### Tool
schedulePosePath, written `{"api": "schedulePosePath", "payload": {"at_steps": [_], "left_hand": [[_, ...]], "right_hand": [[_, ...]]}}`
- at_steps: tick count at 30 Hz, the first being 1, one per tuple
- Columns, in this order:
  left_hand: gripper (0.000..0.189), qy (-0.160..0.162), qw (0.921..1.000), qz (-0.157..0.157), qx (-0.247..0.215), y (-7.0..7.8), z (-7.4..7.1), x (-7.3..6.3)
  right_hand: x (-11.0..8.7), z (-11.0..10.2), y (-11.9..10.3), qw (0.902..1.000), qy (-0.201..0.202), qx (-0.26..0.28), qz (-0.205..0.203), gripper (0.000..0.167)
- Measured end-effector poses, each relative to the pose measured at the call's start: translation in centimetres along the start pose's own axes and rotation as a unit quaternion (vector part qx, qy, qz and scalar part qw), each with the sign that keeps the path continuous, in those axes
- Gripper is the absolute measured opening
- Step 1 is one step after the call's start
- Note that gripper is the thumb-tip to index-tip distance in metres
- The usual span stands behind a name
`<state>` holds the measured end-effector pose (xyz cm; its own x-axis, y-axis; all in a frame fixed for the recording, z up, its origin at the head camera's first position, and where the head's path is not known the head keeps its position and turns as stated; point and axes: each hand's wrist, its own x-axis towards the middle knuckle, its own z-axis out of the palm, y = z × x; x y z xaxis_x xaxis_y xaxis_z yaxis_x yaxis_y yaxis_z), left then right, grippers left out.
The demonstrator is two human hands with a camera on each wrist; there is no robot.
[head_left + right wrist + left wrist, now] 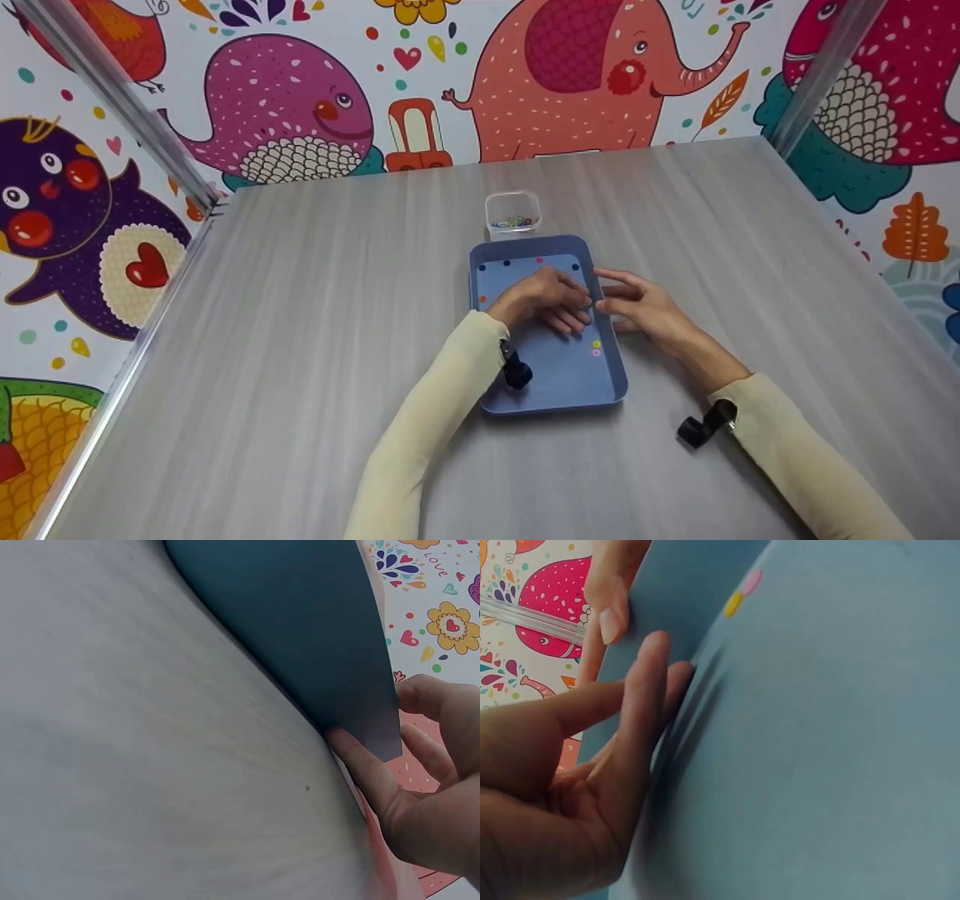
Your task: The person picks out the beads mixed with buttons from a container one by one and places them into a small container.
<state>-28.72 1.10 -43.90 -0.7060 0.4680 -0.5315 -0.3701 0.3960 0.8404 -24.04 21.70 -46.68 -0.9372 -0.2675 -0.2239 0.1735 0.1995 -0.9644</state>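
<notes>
A shallow blue tray (555, 382) lies on the table, with small coloured discs along the edges of its floor. My left hand (551, 296) reaches into it, fingers mostly straight, tips against the floor beside the right wall. Whether a disc lies under those tips is hidden. My right hand (652, 311) holds the tray's right wall from outside. Its thumb (611, 624) shows at the rim in the left wrist view, and one finger (367, 769) lies low against the outer wall. A yellow disc (733, 604) and a pink disc (753, 581) sit side by side near that wall.
Behind the tray stands a small clear box (513, 206) with several coloured pieces in it. Grey wood-look table (337, 315) surrounds both. Walls with cartoon animals rise at the back and sides. Black wrist cameras (517, 373) hang near both cuffs.
</notes>
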Motion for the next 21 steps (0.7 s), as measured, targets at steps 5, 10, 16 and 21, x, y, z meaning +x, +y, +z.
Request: {"api": "schedulePosePath", "payload": {"at_steps": [5, 10, 16, 21], "left_hand": [[0.022, 0.009, 0.9999, -0.011, 0.002, 0.06, 0.21, 0.08], [0.019, 0.015, 0.9997, -0.018, -0.002, -0.03, 0.34, 0.18], [0.015, 0.008, 0.9998, -0.015, -0.012, -0.06, 0.33, 0.4], [0.01, 0.002, 0.9996, -0.02, -0.018, 0.02, 0.37, 0.52]], "right_hand": [[-0.08, 0.0, -0.06, 1.0, 0.002, 0.002, 0.0, 0.065], [-0.08, 0.08, -0.06, 0.9999, 0.0, 0.014, 0.0, 0.065], [-0.08, 0.08, -0.07, 0.9999, 0.001, 0.016, 0.003, 0.064], [-0.15, 0.06, -0.18, 0.9999, -0.001, 0.013, 0.006, 0.063]]}}
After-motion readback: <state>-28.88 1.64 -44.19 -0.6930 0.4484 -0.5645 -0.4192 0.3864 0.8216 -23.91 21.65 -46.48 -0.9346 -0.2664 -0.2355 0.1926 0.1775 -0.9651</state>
